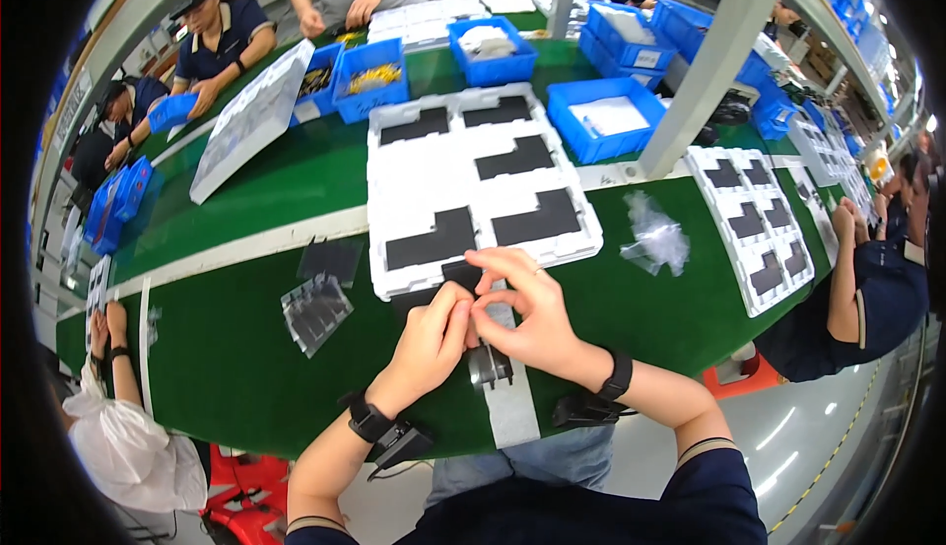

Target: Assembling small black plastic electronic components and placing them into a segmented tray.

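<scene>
My left hand [429,343] and my right hand [527,318] meet at the front edge of a white tray. Both are closed in a pinch, fingertips together; what they hold is hidden. Just beyond the fingers, a flat black piece [461,273] shows in part. Below them, a small black and clear part [490,367] lies on a pale strip [512,412] that crosses the green table. The white tray [422,175] carries several black L-shaped pieces, one of them a black L-shaped piece [537,218] at its near right.
Clear plastic pieces [315,312] lie left of my hands, a crumpled clear bag [654,237] to the right. Blue bins, such as a blue bin [603,146], stand beyond the tray. A grey post [714,62] rises at right. Co-workers sit around; another white tray [737,195] is at right.
</scene>
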`<act>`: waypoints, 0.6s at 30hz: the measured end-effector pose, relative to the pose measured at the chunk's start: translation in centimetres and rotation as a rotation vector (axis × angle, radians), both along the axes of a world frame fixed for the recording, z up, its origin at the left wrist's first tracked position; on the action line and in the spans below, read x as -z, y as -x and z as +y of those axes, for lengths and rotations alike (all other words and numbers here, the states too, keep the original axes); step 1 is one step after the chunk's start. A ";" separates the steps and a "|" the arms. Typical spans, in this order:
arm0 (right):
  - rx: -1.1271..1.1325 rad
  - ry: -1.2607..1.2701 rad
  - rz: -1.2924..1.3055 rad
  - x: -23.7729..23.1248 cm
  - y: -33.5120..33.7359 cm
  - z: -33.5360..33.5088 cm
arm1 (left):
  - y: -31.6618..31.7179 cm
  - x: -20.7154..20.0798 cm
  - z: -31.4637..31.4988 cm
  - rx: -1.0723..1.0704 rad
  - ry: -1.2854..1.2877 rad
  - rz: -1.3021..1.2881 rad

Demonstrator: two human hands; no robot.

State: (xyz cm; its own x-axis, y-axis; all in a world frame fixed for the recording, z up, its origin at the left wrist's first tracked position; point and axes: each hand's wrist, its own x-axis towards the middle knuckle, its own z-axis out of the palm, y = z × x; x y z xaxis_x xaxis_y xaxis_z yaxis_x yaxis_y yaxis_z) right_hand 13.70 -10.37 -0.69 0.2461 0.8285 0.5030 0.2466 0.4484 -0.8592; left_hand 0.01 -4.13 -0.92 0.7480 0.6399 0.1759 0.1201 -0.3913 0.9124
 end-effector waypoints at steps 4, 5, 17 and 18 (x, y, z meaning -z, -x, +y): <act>0.005 -0.012 -0.050 0.0 -0.1 -0.3 | -0.1 -0.2 -0.2 0.013 0.003 0.009; 0.009 -0.017 -0.055 0.0 -0.2 -0.3 | -0.2 -0.1 -0.2 0.012 0.000 0.013; -0.007 0.015 -0.099 0.1 -0.4 0.0 | -0.3 -0.3 0.0 0.021 -0.042 0.026; -0.002 0.014 -0.110 0.1 -0.4 0.0 | -0.3 -0.3 0.0 0.019 -0.040 0.027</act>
State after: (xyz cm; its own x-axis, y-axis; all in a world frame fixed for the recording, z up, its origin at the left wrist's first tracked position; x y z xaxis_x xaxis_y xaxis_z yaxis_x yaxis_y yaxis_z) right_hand 14.09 -10.38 -0.78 0.1886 0.8362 0.5150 0.3395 0.4366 -0.8332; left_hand 0.35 -4.16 -0.61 0.7651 0.6181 0.1804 0.1370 -0.4300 0.8924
